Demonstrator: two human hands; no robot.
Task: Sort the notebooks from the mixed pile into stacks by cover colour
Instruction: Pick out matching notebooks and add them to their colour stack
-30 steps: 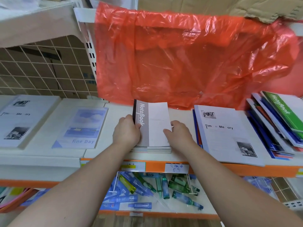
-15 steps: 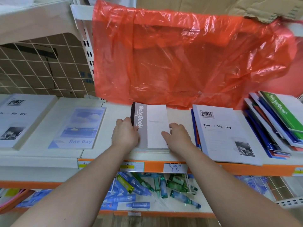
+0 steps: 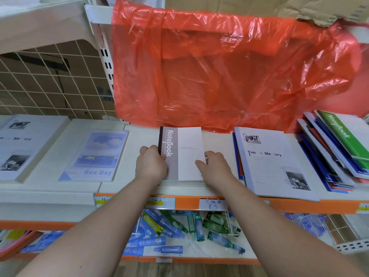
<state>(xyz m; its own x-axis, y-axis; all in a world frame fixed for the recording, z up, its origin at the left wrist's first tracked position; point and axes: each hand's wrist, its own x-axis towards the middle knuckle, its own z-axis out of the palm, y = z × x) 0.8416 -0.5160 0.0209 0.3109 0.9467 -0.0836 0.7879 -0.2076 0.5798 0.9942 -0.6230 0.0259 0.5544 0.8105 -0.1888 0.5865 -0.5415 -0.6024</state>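
grey notebook "NoteBook", shelf tag "85"

A stationery shop: tiered shelves with orange price rails, a handwritten price tag, notebooks laid out in stacks, small bottles heaped below, cardboard boxes behind.

Both forearms are extended forward; the left hand and right hand are curled against the notebook edges.

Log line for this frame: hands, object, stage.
left hand: grips grey notebook at spine edge | right hand: grips its right edge | notebook: atop stack on shelf | mixed pile: far right
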